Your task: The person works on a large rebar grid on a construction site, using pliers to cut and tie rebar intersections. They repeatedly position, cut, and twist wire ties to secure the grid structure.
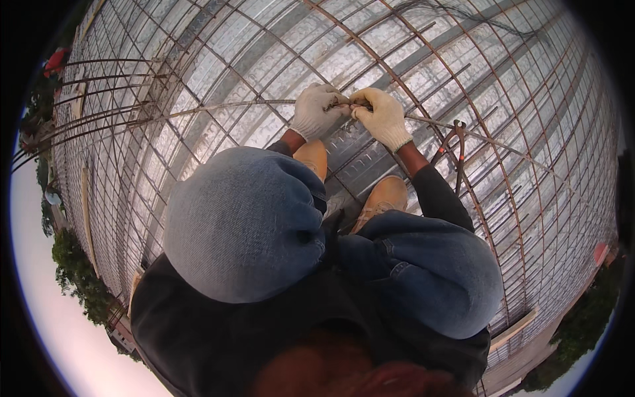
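My left hand and my right hand, both in whitish knit gloves, meet fingertip to fingertip over a steel reinforcing bar. This bar runs in from the left, passes under my fingers and comes out beyond my right hand. Both hands are closed in a pinch. Whatever lies between the fingertips is too small and covered to make out. Right of my right hand, a pair of pincers with red and dark handles rests on the bars, its jaws at the long bar.
A wide grid of rusty rebar covers ribbed metal decking. My tan boots stand beneath my bent knees. Loose thin wire lies at the far side. Bar ends stick out left, and timber pieces lie near the edges.
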The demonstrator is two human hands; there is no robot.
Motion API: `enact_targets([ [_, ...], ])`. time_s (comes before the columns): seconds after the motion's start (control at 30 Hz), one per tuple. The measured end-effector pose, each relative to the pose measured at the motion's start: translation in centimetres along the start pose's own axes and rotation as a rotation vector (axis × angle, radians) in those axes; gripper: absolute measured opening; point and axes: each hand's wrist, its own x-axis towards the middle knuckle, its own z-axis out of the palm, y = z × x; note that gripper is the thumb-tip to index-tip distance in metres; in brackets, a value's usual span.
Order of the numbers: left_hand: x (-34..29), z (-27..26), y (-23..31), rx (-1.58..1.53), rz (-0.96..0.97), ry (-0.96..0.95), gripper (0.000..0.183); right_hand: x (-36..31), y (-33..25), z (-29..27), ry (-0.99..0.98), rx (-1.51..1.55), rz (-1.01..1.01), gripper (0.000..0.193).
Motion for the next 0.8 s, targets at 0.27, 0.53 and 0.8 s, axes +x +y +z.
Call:
enact_targets([
  [0.27, 0.5, 0.4, 0.2, 0.033, -0.034, -0.012, 0.031, 0.1, 1.0, -0.1, 0.006, 0.017, 0.046, 0.039],
  [0.53, 0.3, 0.5, 0.2, 0.031, -0.063, 0.006, 0.029, 0.0, -0.2, 0.0, 0.049, -0.087, 0.027, 0.034],
  [0.8, 0.7, 0.6, 0.9, 0.063, -0.124, -0.015, 0.033, -0.9, 1.2, 1.3, 0.241, -0.261, -0.190, 0.026],
])
